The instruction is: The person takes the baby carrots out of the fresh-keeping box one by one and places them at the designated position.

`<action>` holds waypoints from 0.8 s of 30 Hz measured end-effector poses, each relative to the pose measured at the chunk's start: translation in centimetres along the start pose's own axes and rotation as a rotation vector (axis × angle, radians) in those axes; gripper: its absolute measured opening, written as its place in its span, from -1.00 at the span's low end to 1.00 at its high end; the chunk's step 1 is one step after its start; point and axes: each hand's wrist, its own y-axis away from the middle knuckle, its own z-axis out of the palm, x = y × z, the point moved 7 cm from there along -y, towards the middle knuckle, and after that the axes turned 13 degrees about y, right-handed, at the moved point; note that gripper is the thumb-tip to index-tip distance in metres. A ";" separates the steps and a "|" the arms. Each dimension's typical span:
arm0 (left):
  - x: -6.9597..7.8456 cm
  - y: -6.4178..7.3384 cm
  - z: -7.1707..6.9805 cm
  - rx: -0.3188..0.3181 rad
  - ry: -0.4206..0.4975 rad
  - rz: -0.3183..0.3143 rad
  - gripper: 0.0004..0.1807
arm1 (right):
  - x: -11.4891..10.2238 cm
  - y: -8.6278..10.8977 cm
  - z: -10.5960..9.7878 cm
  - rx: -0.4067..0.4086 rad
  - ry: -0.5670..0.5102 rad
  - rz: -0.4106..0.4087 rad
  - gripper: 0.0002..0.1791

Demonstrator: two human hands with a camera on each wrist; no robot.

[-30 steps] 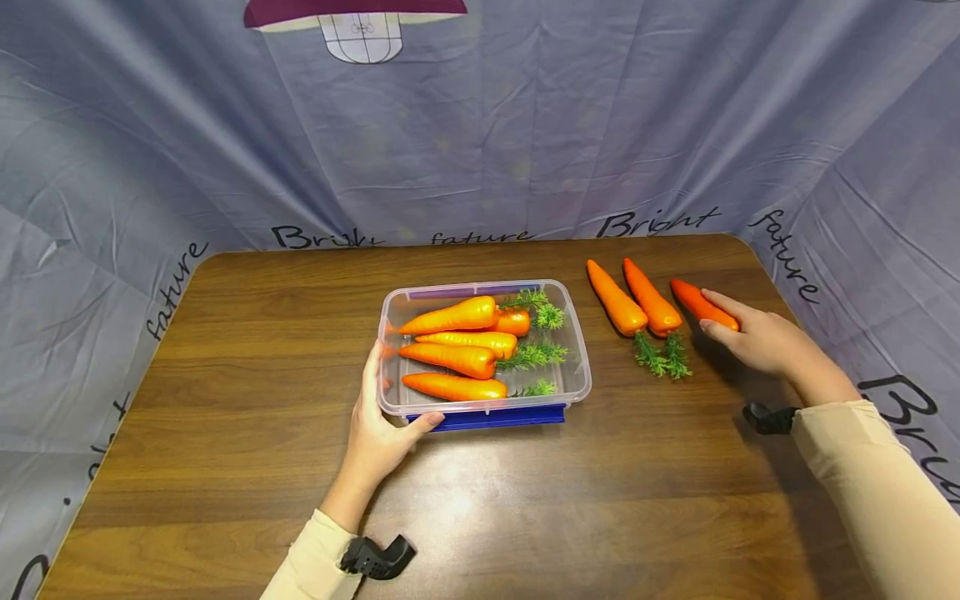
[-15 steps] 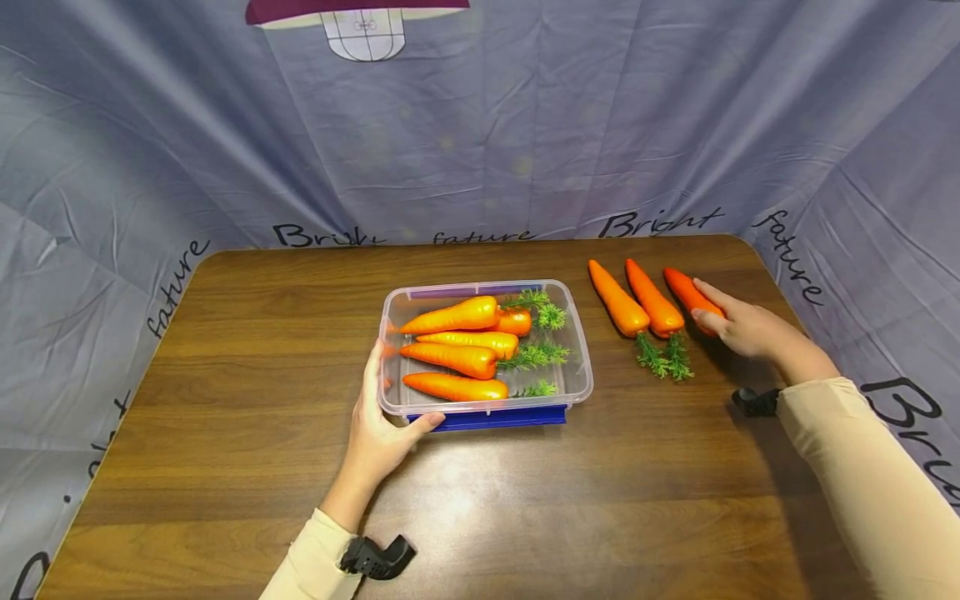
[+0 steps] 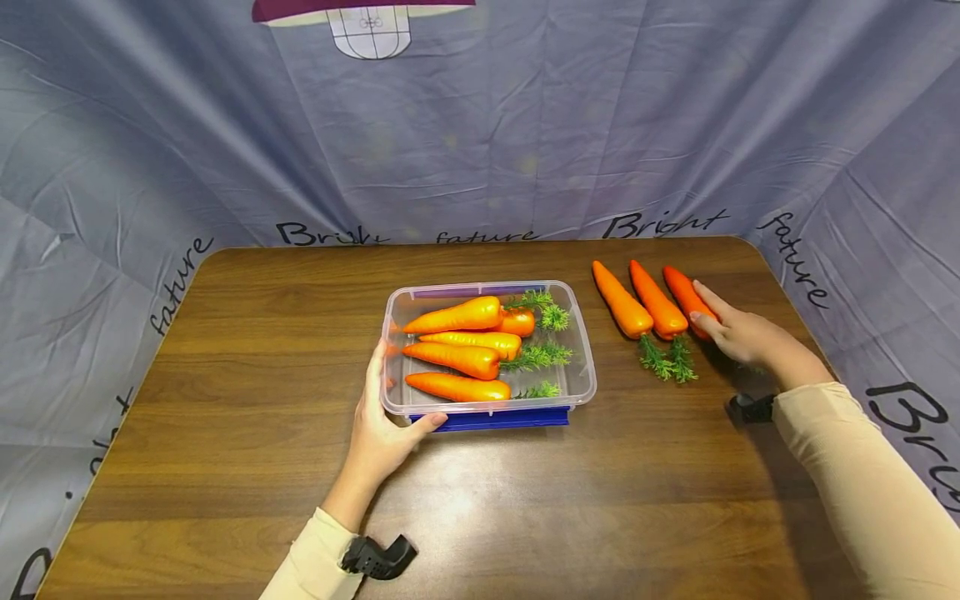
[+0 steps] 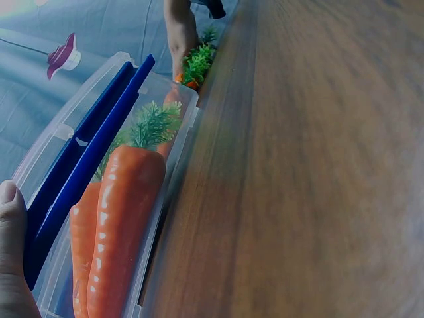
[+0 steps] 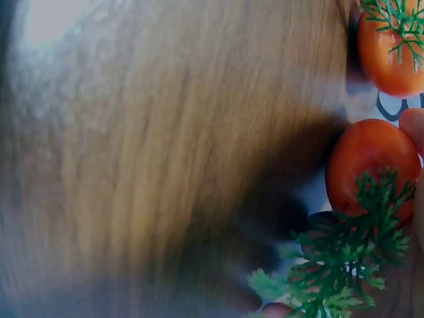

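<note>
A clear plastic food container [image 3: 581,367] with blue side clips stands on the table, holding several orange carrots [image 3: 453,387] with green tops. My left hand [image 3: 378,437] grips its near left corner, thumb against the blue clip [image 3: 502,418]. In the left wrist view the thumb [image 4: 12,242] lies beside that clip. To the right, my right hand [image 3: 750,333] holds a red-orange carrot [image 3: 681,289] between thumb and fingers on the table. In the right wrist view that carrot's blunt end [image 5: 371,165] shows, its green top hanging below. The hand's far fingers are partly hidden.
Two more carrots [image 3: 621,300] [image 3: 656,300] lie side by side between the container and my right hand, tips toward the back. The wooden table [image 3: 247,375] ends at a printed grey cloth [image 3: 480,125] at the back and sides.
My right hand has slid the red-orange carrot leftward, closer to the two lying carrots, then nearly stopped. The left hand and container stay in place; the head view shifts slightly.
</note>
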 end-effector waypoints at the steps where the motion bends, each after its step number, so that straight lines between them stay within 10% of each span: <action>1: 0.0 0.0 0.0 -0.001 0.000 0.000 0.38 | -0.1 0.0 0.0 0.003 -0.001 -0.005 -0.24; 12: 0.2 0.0 -0.1 0.008 -0.010 -0.006 0.37 | -1.3 0.4 -2.3 0.202 0.122 0.069 -0.23; 24: 0.3 0.0 -0.1 0.002 0.008 -0.012 0.37 | -15.8 1.3 -9.6 0.444 0.176 -0.242 -0.35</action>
